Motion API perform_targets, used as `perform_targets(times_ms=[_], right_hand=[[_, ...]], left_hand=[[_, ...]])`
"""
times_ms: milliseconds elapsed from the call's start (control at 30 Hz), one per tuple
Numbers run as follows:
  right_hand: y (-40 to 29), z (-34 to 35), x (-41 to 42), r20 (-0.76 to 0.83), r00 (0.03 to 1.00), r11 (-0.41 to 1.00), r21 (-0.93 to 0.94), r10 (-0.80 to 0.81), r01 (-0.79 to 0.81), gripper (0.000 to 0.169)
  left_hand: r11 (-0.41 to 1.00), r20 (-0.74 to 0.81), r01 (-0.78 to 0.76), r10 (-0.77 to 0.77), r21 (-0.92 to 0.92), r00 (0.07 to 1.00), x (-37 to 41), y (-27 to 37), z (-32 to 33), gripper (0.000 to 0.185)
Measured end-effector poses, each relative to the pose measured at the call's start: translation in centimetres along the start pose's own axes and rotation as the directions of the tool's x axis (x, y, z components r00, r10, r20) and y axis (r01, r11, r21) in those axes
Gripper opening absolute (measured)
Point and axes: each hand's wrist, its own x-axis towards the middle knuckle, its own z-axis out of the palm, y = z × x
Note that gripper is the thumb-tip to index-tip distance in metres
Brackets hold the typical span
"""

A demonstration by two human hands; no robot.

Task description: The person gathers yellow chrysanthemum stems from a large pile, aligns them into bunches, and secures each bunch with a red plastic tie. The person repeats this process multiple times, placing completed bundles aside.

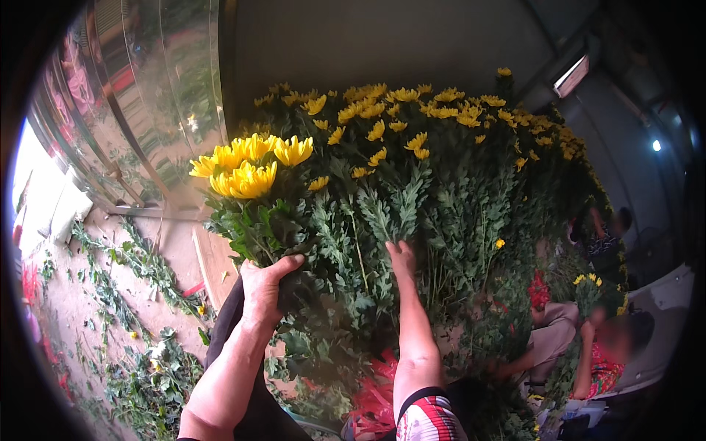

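My left hand (263, 284) is closed around the leafy stems of a bunch of yellow chrysanthemums (248, 165), held upright at the left. Its bright blooms cluster at the top, and the lower stems are partly hidden by my hand and forearm. My right hand (402, 258) reaches into a large bank of standing chrysanthemums (458, 204), its fingers at the leaves of a stem (405, 204). Whether those fingers grip that stem is unclear, as they are partly lost among the foliage.
Cut stems and leaves (149, 386) litter the floor at left. A ribbed metal door (160, 99) stands behind them. Red plastic ties (375, 397) lie low in front of me. At right sits a person (601, 364) near a small bunch of flowers; another person (604, 231) is farther back.
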Motion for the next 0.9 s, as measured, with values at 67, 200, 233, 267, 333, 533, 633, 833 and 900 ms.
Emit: perform_targets(times_ms=[67, 200, 233, 267, 333, 533, 633, 833, 900], right_hand=[[0.3, 1.1, -1.6, -0.031, 0.981, 0.981, -0.025, -0.191, 0.191, 0.061], [-3.8, 1.2, -6.6, -0.062, 0.775, 0.767, -0.213, -0.629, 0.606, 0.029], [-5.8, 0.3, -8.2, -0.064, 0.7, 0.686, -0.282, -0.711, 0.671, 0.026], [-6.3, -1.0, -8.7, -0.091, 0.644, 0.631, -0.341, -0.76, 0.697, 0.021], [-8.9, -3.6, -9.6, -0.126, 0.623, 0.622, -0.353, -0.772, 0.699, 0.02], [-15.7, -15.0, -12.5, -0.158, 0.53, 0.544, -0.408, -0.833, 0.734, 0.018], [-14.6, -16.1, -12.6, -0.089, 0.625, 0.601, -0.407, -0.775, 0.688, 0.016], [6.7, -8.4, -5.1, 0.156, 0.928, 0.752, -0.548, -0.339, 0.367, 0.041], [11.5, -5.0, -4.5, 0.073, 0.974, 0.82, -0.528, -0.214, 0.22, 0.042]], left_hand=[[1.0, -0.001, 0.01, -0.01, 0.006, 1.0, 0.1, 0.0, 0.1, 0.03], [1.0, -0.018, -0.014, 0.014, 0.012, 1.0, -0.2, 0.6, -0.7, 0.029], [1.0, -0.015, -0.006, 0.006, 0.013, 1.0, -0.3, 0.6, -0.8, 0.028], [1.0, -0.003, -0.002, 0.002, 0.009, 1.0, -0.2, 0.1, -0.5, 0.028], [1.0, -0.008, -0.023, 0.023, -0.001, 1.0, 0.0, -0.1, -0.5, 0.026], [0.999, -0.004, -0.043, 0.043, 0.033, 0.999, 0.2, 0.2, -0.9, 0.031], [0.996, 0.009, -0.078, 0.078, 0.04, 0.997, 0.3, 0.0, -1.3, 0.034], [0.997, 0.037, -0.017, 0.014, 0.078, 0.999, 0.0, -0.3, -0.4, 0.032], [0.995, 0.012, -0.041, 0.04, 0.089, 0.999, 0.2, -0.6, -0.7, 0.032]])
